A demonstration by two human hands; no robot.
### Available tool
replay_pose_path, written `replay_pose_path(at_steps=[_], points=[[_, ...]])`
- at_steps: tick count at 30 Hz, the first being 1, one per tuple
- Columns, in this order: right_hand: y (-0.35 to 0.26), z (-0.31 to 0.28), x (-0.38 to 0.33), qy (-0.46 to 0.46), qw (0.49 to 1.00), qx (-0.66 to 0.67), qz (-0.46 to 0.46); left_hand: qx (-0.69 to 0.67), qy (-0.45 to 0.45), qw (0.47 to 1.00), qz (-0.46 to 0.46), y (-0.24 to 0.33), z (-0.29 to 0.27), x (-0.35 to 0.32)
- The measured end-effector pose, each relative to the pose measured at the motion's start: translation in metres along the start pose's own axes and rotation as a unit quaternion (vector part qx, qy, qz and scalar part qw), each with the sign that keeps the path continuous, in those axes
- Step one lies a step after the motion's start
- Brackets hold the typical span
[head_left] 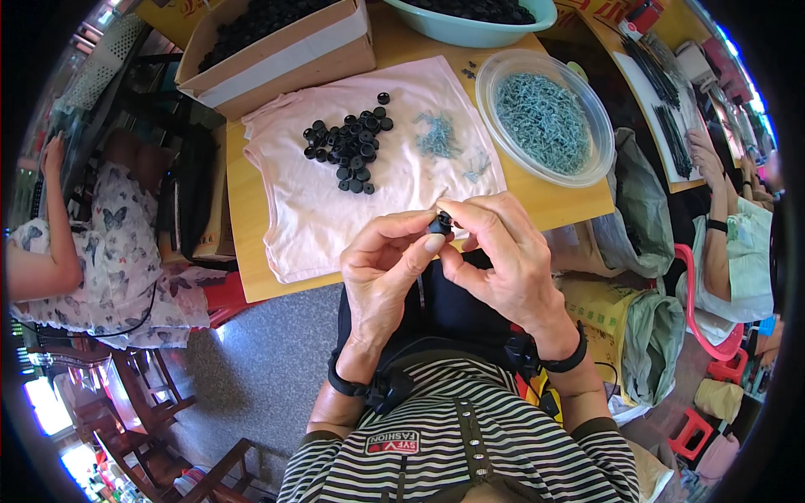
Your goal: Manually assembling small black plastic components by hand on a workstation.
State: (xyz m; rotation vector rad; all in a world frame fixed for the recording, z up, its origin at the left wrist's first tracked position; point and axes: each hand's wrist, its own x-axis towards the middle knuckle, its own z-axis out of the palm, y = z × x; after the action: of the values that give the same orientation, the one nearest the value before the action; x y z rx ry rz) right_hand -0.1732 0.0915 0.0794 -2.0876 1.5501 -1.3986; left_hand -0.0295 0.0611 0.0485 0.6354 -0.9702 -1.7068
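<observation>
My left hand (381, 264) pinches a small black round plastic part (438, 225) between thumb and fingers, just past the near edge of the cloth. Right against it is my right hand (507, 256), fingers closed in a pinch at the part's upper side; whatever tiny piece they hold is too small to make out. Beyond the hands, a pink cloth (289, 222) carries a loose pile of black round caps (350, 144). To the right of that pile lies a smaller heap of thin silvery-blue metal pieces (438, 136), like screws.
A clear round tub (599, 170) full of similar metal pieces (542, 121) stands at the table's right. At the back are a cardboard box (293, 63) and a pale green basin (478, 32), both holding black parts. Other people sit left and right; sacks (654, 339) stand at right.
</observation>
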Motion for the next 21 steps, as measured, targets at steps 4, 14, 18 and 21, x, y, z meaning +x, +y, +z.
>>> replay_pose_path(at_steps=[4,14,18,21], points=[[0.010,0.006,-0.002,0.023,1.000,-0.007,-0.017,0.004,0.020,1.000,-0.010,-0.003,0.000,0.000],[0.011,0.005,0.003,0.015,0.999,-0.013,-0.033,-0.105,0.034,0.993,-0.034,-0.014,-0.001,0.002],[0.014,0.008,0.003,0.011,0.999,-0.002,-0.040,-0.139,0.046,0.987,-0.071,-0.018,-0.004,0.003],[0.015,0.008,0.008,-0.002,1.000,0.008,-0.028,-0.134,0.056,0.986,-0.082,-0.019,-0.006,0.006]])
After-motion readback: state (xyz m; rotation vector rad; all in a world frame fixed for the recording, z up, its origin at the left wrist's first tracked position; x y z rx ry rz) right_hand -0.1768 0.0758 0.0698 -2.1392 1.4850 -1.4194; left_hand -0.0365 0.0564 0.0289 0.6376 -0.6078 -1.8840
